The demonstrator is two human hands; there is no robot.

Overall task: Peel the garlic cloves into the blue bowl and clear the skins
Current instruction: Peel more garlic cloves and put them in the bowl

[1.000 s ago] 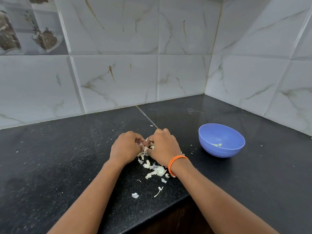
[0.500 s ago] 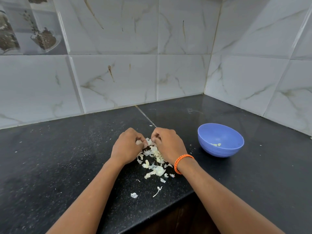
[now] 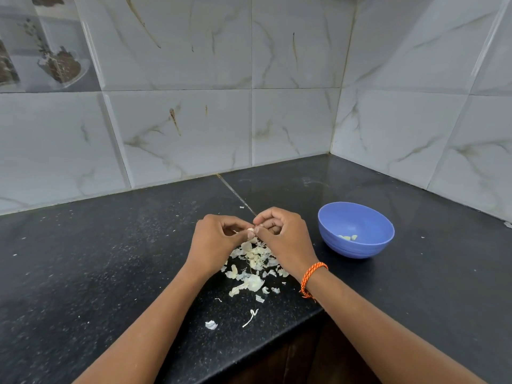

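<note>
My left hand (image 3: 214, 242) and my right hand (image 3: 282, 239) meet above the black counter, and between their fingertips they pinch a small pale garlic clove (image 3: 250, 230). Most of the clove is hidden by my fingers. Below the hands lies a pile of white garlic skins (image 3: 253, 261), with loose scraps (image 3: 211, 325) trailing toward the counter's front edge. To the right stands the blue bowl (image 3: 357, 246), holding a few peeled cloves (image 3: 347, 237) at its bottom.
The black stone counter (image 3: 110, 259) runs into a corner of white marble-look wall tiles (image 3: 291, 120) behind and on the right. Its front edge (image 3: 277, 336) cuts in just below the skins. An orange thread band (image 3: 311, 277) circles my right wrist.
Both hands have lifted off the skin pile and drawn slightly apart; the clove now shows between the fingertips. The bowl and skins have stayed put.
</note>
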